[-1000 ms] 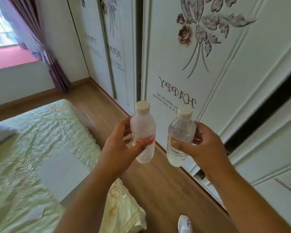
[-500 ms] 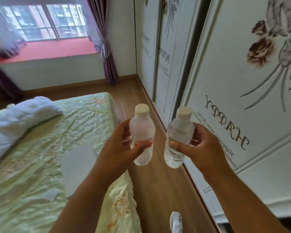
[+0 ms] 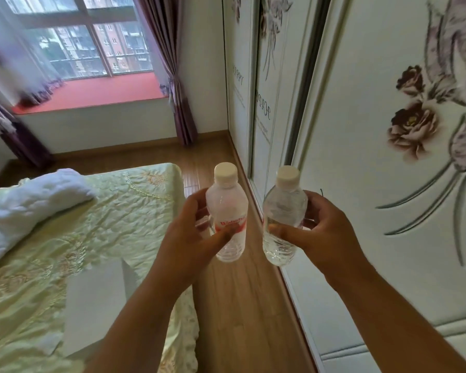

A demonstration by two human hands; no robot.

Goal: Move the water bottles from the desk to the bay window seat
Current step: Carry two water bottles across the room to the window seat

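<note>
Two small water bottles were held up in the middle of the frame, both upright with white caps on. The left bottle (image 3: 228,219) had a red and white label; it was clear plastic and how much water it held could not be told. The right bottle (image 3: 283,219) had no label showing, and clear water sat in its lower part.

The left hand (image 3: 191,238) held the left bottle, with the thumb across the front over the label and the fingers (image 3: 199,208) curled round the far side. The right hand (image 3: 326,235) held the right bottle the same way, thumb in front and fingers curled behind. The bottles were near each other but apart.

Half a second before, the red window seat was smaller and sat at the upper left. Now the bay window seat (image 3: 92,94) was bigger in the upper left of the frame, with more of the window (image 3: 92,41) showing above it. The hands and bottles stayed in about the same spot in the frame.

A green bed (image 3: 78,238) filled the lower left, with a white blanket (image 3: 24,203) on it. The wood floor (image 3: 240,305) ran up the middle. White wardrobe doors (image 3: 374,130) with flowers filled the right side. A purple curtain (image 3: 178,76) hung beside the window.
</note>
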